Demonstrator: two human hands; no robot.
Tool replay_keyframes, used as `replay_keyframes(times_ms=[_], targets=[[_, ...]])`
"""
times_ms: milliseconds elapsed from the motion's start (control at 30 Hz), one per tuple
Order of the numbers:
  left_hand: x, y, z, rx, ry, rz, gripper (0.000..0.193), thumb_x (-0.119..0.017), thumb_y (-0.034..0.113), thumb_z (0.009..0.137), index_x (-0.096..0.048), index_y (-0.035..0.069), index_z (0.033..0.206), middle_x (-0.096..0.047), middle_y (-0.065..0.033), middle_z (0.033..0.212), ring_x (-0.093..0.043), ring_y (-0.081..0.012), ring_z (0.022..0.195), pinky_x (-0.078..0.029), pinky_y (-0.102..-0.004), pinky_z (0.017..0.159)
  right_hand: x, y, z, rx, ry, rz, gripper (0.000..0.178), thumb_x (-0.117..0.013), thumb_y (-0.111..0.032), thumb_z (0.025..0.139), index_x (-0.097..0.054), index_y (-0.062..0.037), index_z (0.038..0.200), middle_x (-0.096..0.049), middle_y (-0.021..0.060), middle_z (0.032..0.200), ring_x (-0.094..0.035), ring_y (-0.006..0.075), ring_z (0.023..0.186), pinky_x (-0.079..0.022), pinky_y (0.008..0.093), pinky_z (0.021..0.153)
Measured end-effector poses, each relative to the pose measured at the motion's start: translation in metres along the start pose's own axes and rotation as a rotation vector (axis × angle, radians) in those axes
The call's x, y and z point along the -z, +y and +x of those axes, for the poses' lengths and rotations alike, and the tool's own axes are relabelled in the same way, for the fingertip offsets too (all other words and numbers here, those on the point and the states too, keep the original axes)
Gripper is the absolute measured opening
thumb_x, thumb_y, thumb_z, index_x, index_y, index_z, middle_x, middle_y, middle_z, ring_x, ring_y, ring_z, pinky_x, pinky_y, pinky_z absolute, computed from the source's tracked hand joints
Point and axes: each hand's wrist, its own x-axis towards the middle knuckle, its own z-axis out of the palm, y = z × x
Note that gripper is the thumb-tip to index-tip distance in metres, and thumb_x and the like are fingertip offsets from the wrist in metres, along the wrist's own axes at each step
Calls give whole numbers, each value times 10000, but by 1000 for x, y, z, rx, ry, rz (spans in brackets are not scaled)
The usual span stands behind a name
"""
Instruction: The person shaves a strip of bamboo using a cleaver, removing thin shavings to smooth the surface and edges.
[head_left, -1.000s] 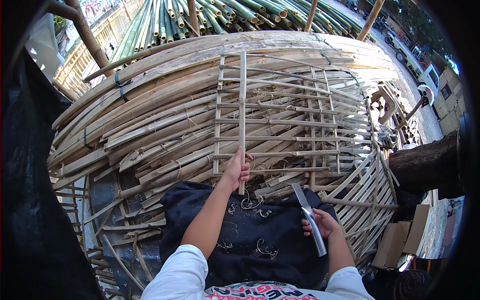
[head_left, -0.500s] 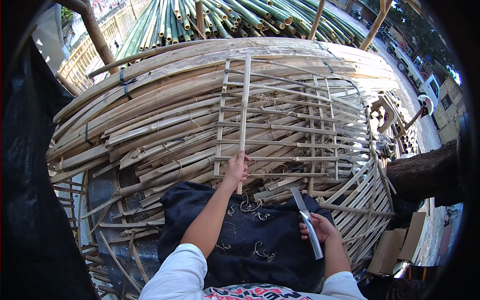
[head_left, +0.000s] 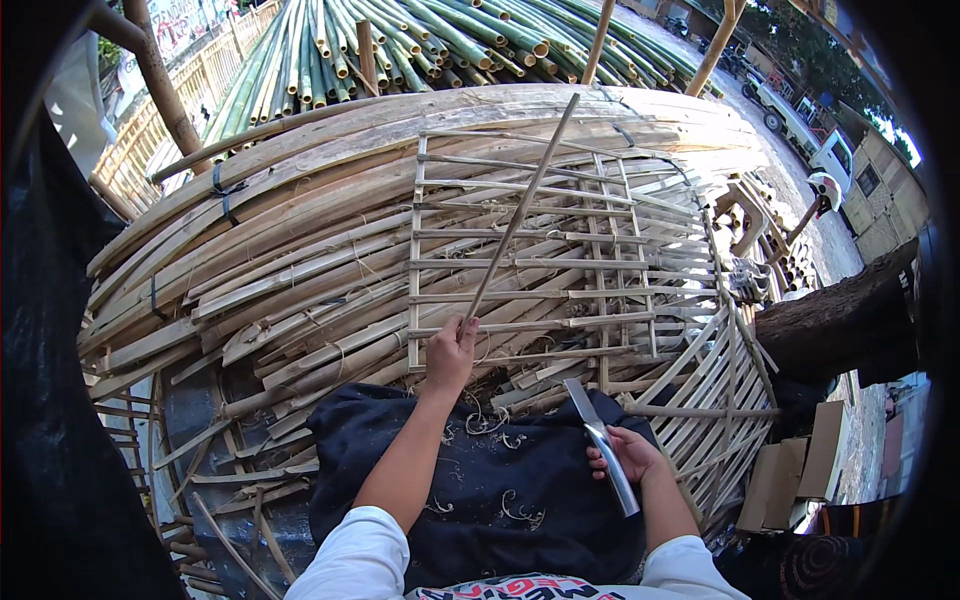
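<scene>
In an outdoor bamboo yard, seen from where I stand, a black sheet (head_left: 50, 400) hangs at the far left, and beyond it a great heap of split strips (head_left: 300, 270) spreads across the middle, with green poles (head_left: 400, 40) stacked behind. The person's left hand (head_left: 450, 358) is closed around the lower end of a thin stick (head_left: 525, 202), which slants up and to the right in front of a slatted frame (head_left: 416, 250) lying on the heap. Below, dark cloth (head_left: 560, 470) covers the lap, dotted with pale shavings (head_left: 520, 515). Farther right, the right hand (head_left: 635, 457) is wrapped around a metal knife (head_left: 597, 434), its blade pointing up and left, apart from the stick. Cardboard boxes (head_left: 775, 485) sit at the lower right. The stick looks light and fairly stiff, perhaps a little springy and splintery; its end gives a sure hold. The knife seems heavier, rigid and possibly slippery, best held by its shiny handle, well clear of the edge. As for writing, a banner (head_left: 180, 30) at upper left carries lettering too small to make out, and the shirt (head_left: 510, 585) bears bold red and black print, partly cut off.
</scene>
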Motion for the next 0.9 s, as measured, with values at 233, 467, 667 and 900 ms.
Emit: replay_keyframes(times_ms=[233, 467, 667, 900], targets=[[0, -1, 1, -30, 25, -26, 419, -534, 467, 978, -641, 64, 937, -590, -156, 620, -631, -390, 636, -465, -440, 565, 1, -1, 2, -5, 7, 0, 344, -388, -391, 1021, -551, -103, 1115, -600, 117, 930, -572, 231, 760, -469, 448, 786], [2, 6, 0, -33, 19, -18, 412, -541, 456, 979, -642, 60, 930, -609, -136, 622, -642, -362, 622, -472, -429, 565, 3, 0, 0, 3, 5, 3, 349, -381, -391, 1025, -550, -101, 1123, -599, 118, 937, -572, 231, 762, -469, 451, 799], [1, 2, 1, -37, 30, -42, 404, -550, 453, 975, -641, 62, 923, -606, -129, 615, -643, -347, 612, -471, -421, 563, 3, 0, 1, 3, -2, -3, 351, -378, -393, 1025, -547, -102, 1125, -591, 112, 941, -572, 230, 765, -468, 453, 802], [3, 6, 1, -3, 29, -50, 381, -588, 433, 960, -644, 59, 911, -586, -112, 595, -622, -319, 575, -461, -395, 550, 2, 1, 1, 10, 1, -7, 345, -382, -392, 1024, -544, -102, 1117, -588, 108, 935, -570, 225, 764, -469, 447, 798]])
